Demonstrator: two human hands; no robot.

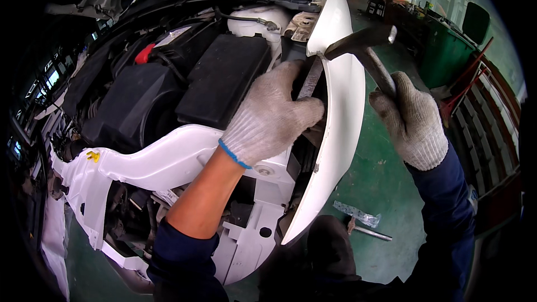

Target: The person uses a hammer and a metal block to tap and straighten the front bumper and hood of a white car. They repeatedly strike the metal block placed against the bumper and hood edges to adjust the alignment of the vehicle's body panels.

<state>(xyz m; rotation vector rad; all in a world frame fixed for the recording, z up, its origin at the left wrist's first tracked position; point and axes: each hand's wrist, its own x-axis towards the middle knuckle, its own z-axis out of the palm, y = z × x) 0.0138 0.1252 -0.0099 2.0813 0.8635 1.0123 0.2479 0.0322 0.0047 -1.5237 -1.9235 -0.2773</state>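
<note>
Right hand point(413, 118) clenched round hammer point(366, 46), left hand point(273, 113) gripping metal bar point(311, 80); white fender point(345, 100) between

1. Premises: vehicle repair workshop.
2. White car point(162, 148), engine bay point(224, 78) uncovered toward 10 o'clock; bare front frame point(246, 240) exposed toward 6 o'clock.
3. Hammer point(369, 50) held between 1 and 2 o'clock.
4. Green floor point(386, 179), 4 o'clock; loose metal-handled tool point(373, 234) lying on it.
5. Large green bin point(447, 53), 2 o'clock; red-handled implement point(481, 56) beside it.
</note>
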